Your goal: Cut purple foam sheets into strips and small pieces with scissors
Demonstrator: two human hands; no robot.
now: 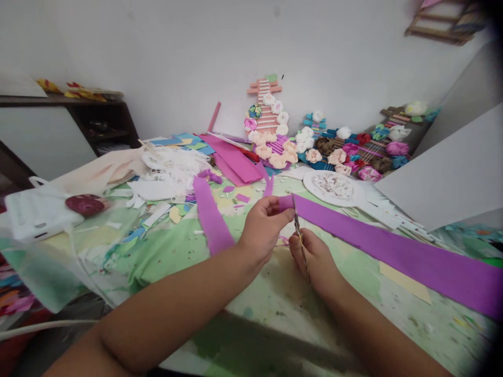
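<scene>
My left hand point(264, 226) pinches the near end of a long purple paper strip point(365, 235), which stretches across the table to the right edge of the view. My right hand point(317, 261) grips a pair of scissors point(297, 228) by the handles. Their blades point away from me and lie across the strip just right of my left fingertips. Another purple strip point(210, 214) rests on the cloth behind my left forearm. Small purple scraps point(242, 198) are scattered beyond my left hand.
White string point(176, 167) is heaped at the back left. Folded magenta paper point(233, 159) lies mid-back. Handmade guitar-shaped pieces with paper flowers point(267, 118) stand against the wall. At right are a white round piece point(332, 187) and a large white board point(451, 162). A white charger point(41, 209) sits left.
</scene>
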